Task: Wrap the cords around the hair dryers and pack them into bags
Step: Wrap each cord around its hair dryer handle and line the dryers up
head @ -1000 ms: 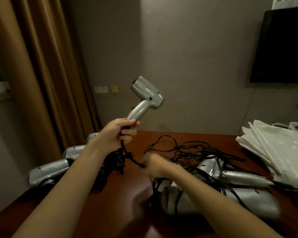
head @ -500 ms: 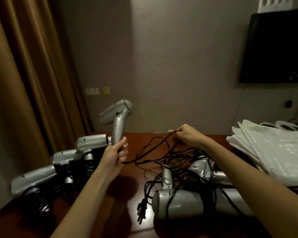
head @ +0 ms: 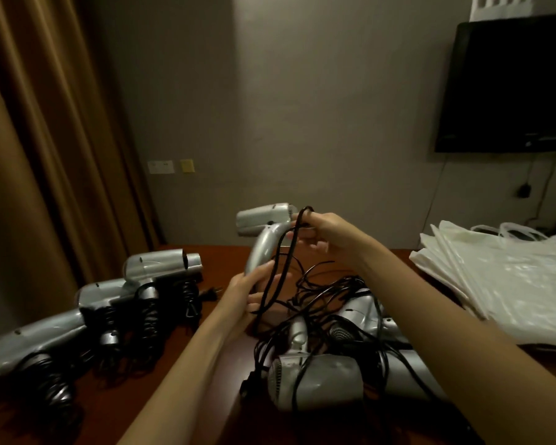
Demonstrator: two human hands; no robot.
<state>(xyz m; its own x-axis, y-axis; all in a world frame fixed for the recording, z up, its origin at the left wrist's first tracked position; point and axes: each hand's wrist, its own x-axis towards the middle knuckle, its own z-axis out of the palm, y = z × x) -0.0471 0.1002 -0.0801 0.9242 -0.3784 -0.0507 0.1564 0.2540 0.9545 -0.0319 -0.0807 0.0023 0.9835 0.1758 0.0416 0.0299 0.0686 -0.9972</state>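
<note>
Wrapped silver plastic hair dryers (head: 135,293) sit in a row at left. Left hand (head: 247,293) grips the handle base of the held silver hair dryer (head: 264,232), its long axis running up and right. Right hand (head: 321,232), nearer the barrel, pinches a loop of black cord (head: 283,261) just beside the handle's top. White plastic bags (head: 495,277) lie far right.

I see the left hand (head: 249,292) gripping a silver hair dryer (head: 264,234) by its handle, while the right hand (head: 323,234) pinches its black cord (head: 281,268) looped up beside the barrel.
</note>
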